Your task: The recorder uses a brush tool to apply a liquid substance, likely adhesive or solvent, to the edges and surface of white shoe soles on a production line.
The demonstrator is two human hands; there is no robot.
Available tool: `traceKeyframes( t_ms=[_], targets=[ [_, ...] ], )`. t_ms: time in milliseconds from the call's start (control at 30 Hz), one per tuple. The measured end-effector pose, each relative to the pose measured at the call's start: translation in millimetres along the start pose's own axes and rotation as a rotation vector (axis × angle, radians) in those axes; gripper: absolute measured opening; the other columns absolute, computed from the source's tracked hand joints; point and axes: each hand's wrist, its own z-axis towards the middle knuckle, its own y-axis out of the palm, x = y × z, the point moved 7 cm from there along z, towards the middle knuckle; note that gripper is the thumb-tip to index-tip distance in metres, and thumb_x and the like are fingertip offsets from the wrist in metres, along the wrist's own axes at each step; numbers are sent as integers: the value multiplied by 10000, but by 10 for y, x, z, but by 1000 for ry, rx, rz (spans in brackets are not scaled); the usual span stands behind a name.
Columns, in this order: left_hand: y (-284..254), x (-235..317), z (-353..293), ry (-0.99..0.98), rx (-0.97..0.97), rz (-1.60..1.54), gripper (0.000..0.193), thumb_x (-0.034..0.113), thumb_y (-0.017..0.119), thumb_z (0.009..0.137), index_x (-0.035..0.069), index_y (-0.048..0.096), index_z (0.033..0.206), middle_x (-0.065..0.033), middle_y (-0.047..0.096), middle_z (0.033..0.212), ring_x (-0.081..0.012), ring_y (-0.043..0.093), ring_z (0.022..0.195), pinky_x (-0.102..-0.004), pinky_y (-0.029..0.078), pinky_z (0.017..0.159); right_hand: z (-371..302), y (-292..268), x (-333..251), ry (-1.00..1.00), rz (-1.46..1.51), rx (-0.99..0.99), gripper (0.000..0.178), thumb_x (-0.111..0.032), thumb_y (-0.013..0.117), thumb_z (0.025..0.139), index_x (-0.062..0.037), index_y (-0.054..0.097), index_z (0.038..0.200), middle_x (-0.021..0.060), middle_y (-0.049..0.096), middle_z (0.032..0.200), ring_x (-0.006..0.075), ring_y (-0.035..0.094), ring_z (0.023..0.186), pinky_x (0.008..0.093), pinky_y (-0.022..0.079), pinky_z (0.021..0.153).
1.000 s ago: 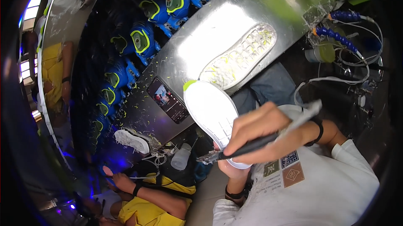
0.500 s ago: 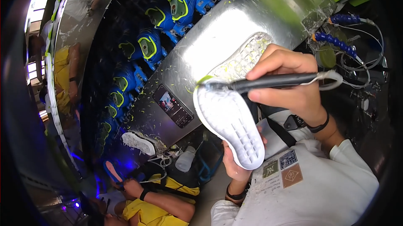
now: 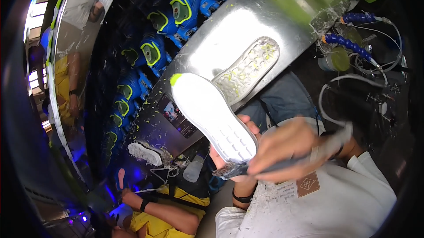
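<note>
Fingers of the right hand (image 3: 287,147), clamping the brush (image 3: 247,167), are risking slipping off the white sole (image 3: 212,116) that the left hand (image 3: 229,152) is gripping.

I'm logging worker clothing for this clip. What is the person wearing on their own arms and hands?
Both hands are bare, without gloves. The left hand has a black band at the wrist, the right hand a dark wristband. White short sleeves begin further up; forearms are uncovered.

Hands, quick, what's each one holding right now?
Left hand: closed on the white shoe sole, mostly hidden.
Right hand: closed on a brush tool.
</note>
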Motion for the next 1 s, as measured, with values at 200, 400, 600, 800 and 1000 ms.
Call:
traceKeyframes(
  t_ms=[200, 400, 600, 800, 1000],
  targets=[
    [218, 50, 118, -248, -166, -22, 638, 433, 305, 931, -50, 469, 1313, -316, 604, 1091, -352, 641, 873, -419, 543, 746, 15, 10, -156, -99, -130, -117, 203, 8, 793, 729, -13, 740, 923, 105, 711, 863, 177, 707, 748, 251, 555, 667],
    [180, 679, 233, -430, 10, 1037, 463, 248, 454, 939, -142, 583, 1153, -241, 694, 1005, -295, 697, 865, -358, 574, 787, -68, 304, 137, 29, 141, -240, 199, 28, 724, 793, 5, 700, 989, 112, 692, 897, 205, 687, 755, 280, 533, 629],
    [94, 930, -263, -212, -82, 767, 760, 486, 371, 980, -129, 302, 1421, -353, 483, 1326, -447, 566, 1156, -476, 508, 929, -172, -180, 261, 141, 472, -151, 192, 55, 770, 722, 33, 722, 907, 146, 701, 847, 213, 674, 738, 279, 499, 623],
    [-598, 241, 237, -88, 106, 50, 725, 505, 280, 981, 21, 252, 1521, -309, 413, 1436, -450, 447, 1305, -523, 361, 1087, 121, -419, 363, 53, -163, 219, 246, 20, 821, 674, 9, 739, 906, 113, 701, 820, 145, 654, 694, 240, 472, 583],
    [-520, 110, 0, 29, -26, -78, 622, 397, 277, 982, -17, 388, 1433, -232, 542, 1319, -363, 550, 1198, -469, 405, 1053, 577, -27, 440, -73, -460, 252, 187, 20, 747, 748, 33, 704, 930, 126, 674, 833, 210, 663, 697, 286, 516, 606]
  ],
)
